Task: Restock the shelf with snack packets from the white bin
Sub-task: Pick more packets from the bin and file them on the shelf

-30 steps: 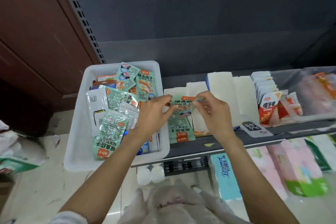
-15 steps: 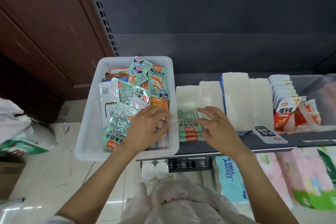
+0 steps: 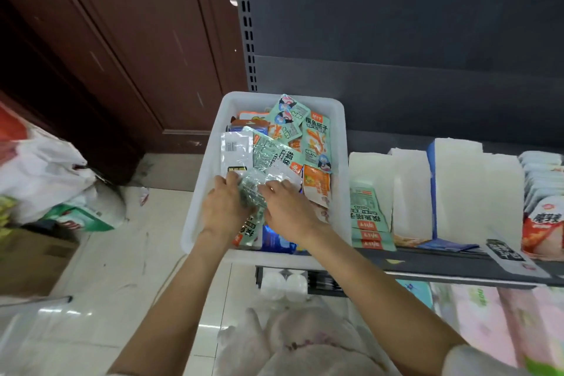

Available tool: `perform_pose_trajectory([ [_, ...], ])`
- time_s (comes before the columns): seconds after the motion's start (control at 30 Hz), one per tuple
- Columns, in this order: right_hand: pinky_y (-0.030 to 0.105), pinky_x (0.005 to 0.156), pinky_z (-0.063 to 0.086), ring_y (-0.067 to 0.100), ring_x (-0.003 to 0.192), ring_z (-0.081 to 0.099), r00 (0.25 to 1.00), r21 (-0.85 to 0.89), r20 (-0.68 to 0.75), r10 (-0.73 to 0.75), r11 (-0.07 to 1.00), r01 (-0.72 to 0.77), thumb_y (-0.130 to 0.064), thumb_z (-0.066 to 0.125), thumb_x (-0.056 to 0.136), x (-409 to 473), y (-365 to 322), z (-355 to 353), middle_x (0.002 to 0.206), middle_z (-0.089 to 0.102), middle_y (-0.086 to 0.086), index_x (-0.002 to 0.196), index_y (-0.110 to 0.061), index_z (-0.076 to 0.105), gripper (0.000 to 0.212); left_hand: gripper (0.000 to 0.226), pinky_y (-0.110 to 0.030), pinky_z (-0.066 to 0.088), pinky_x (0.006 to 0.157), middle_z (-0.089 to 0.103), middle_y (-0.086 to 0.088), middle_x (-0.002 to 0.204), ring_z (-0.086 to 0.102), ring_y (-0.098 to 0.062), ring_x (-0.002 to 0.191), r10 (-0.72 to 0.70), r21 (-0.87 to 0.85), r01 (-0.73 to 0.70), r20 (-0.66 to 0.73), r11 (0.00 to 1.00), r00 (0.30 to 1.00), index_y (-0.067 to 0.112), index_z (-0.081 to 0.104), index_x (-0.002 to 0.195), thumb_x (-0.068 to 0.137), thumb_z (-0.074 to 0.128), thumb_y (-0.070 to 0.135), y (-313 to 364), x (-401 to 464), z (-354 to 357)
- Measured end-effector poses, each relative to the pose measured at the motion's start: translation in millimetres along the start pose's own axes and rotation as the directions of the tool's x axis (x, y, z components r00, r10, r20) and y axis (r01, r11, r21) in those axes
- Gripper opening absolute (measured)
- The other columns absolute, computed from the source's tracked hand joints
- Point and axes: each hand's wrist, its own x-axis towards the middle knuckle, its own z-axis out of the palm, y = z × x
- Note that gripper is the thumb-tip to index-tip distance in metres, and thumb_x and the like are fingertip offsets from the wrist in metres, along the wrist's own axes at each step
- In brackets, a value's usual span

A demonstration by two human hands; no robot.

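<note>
Both hands have left the shelf [image 3: 457,265] since a second ago, when they were setting a green packet on the stack of green packets [image 3: 367,217] now resting there. The left hand [image 3: 227,207] and right hand [image 3: 290,210] are inside the white bin [image 3: 198,214], fingers curled around a crumpled green snack packet [image 3: 251,192]. Judged: one placement done, the next pickup is under way.

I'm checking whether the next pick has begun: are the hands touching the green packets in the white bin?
Touching. The head view shows the left hand and right hand inside the white bin, fingers on a crinkled green packet between them.
</note>
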Motion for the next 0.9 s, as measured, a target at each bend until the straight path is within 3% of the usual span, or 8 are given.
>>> perform_pose_trajectory([
  [0.2, 0.037, 0.108, 0.03, 0.024, 0.139, 0.019, 0.998, 0.157, 0.025, -0.058, 0.986, 0.053, -0.021, 0.063, 0.087, -13.6, 7.3, 5.3, 0.156, 0.01, 0.0, 0.15, -0.02, 0.015, 0.08, 0.023, -0.022, 0.038, 0.055, 0.064, 0.0, 0.077, 0.063, -0.023, 0.077, 0.089, -0.261, -0.083, 0.013, 0.962, 0.996, 0.017, 0.061, 0.098, 0.083, 0.068, 0.033, -9.6, 1.4, -23.1],
  [0.33, 0.037, 0.114, 0.017, 0.013, 0.144, -0.003, 0.994, 0.278, -0.045, -0.102, 0.954, 0.11, -0.018, 0.07, 0.082, -32.1, 15.5, -3.9, 0.157, -0.007, -0.009, 0.148, -0.036, -0.007, 0.104, 0.02, -0.033, 0.054, 0.074, 0.072, -0.002, 0.093, 0.068, -0.023, 0.088, 0.036, -0.853, 0.155, 0.199, 0.498, 0.979, 0.015, 0.067, 0.103, 0.085, 0.067, 0.023, 7.6, -1.4, -43.2],
  [0.43, 0.034, 0.114, 0.016, 0.017, 0.142, 0.016, 0.949, 0.181, -0.301, -0.093, 0.972, 0.153, -0.018, 0.069, 0.082, -46.4, 31.2, -16.5, 0.155, 0.019, -0.001, 0.148, -0.033, 0.02, 0.084, 0.023, -0.037, 0.055, 0.079, 0.072, -0.006, 0.098, 0.067, -0.026, 0.094, 0.099, -0.918, 0.252, 0.295, 0.306, 0.95, 0.014, 0.065, 0.108, 0.088, 0.063, 0.025, 32.9, -8.8, -44.3],
  [0.53, 0.011, 0.092, 0.038, 0.003, 0.105, 0.054, 0.774, 0.318, -0.618, 0.134, 0.944, 0.091, -0.022, 0.053, 0.092, -73.8, 51.5, -37.9, 0.117, 0.062, -0.005, 0.124, -0.018, 0.058, 0.032, 0.03, -0.022, 0.054, 0.062, 0.073, -0.001, 0.089, 0.069, -0.012, 0.079, 0.174, -0.93, 0.314, 0.347, 0.192, 0.922, 0.013, 0.067, 0.103, 0.094, 0.049, 0.036, 65.4, -14.5, -45.4],
  [0.6, 0.005, 0.064, 0.044, 0.001, 0.074, 0.063, 0.647, 0.653, -0.585, 0.489, 0.757, 0.018, -0.029, 0.046, 0.098, -95.0, 66.2, -53.8, 0.088, 0.067, -0.012, 0.103, -0.017, 0.061, 0.02, 0.028, -0.02, 0.052, 0.061, 0.073, 0.003, 0.088, 0.068, -0.008, 0.076, 0.173, -0.932, 0.235, 0.289, 0.274, 0.942, 0.016, 0.069, 0.099, 0.095, 0.048, 0.036, 85.1, -17.3, -40.1],
  [0.73, 0.019, 0.057, 0.053, 0.006, 0.067, 0.067, 0.504, 0.97, -0.241, 0.829, 0.215, 0.11, -0.015, 0.052, 0.096, -128.8, 110.9, -62.0, 0.09, 0.069, -0.004, 0.102, -0.012, 0.063, 0.013, 0.016, -0.012, 0.047, 0.075, 0.066, 0.014, 0.095, 0.061, -0.002, 0.088, 0.271, -0.806, -0.119, 0.053, 0.579, 0.961, 0.021, 0.066, 0.103, 0.087, 0.064, 0.022, 117.7, -23.0, -11.7],
  [0.83, 0.018, 0.056, 0.053, 0.01, 0.073, 0.067, 0.443, 0.982, -0.181, 0.878, 0.139, 0.126, -0.01, 0.055, 0.094, -144.5, 127.9, -56.1, 0.089, 0.068, -0.003, 0.097, -0.014, 0.063, 0.01, 0.042, -0.024, 0.043, 0.089, 0.053, 0.007, 0.111, 0.051, -0.009, 0.102, 0.395, -0.57, -0.309, 0.029, 0.761, 0.918, 0.021, 0.055, 0.124, 0.084, 0.067, 0.027, 136.8, -22.8, 11.9],
  [0.9, 0.021, 0.057, 0.055, 0.009, 0.073, 0.067, 0.418, 0.968, -0.248, 0.874, 0.245, 0.061, -0.01, 0.056, 0.094, -149.1, 135.1, -49.0, 0.091, 0.067, -0.002, 0.104, -0.01, 0.062, 0.012, 0.056, -0.031, 0.041, 0.095, 0.049, -0.001, 0.118, 0.048, -0.016, 0.108, 0.407, -0.474, -0.352, 0.016, 0.807, 0.913, 0.02, 0.048, 0.133, 0.082, 0.069, 0.028, 142.1, -21.7, 22.5],
])
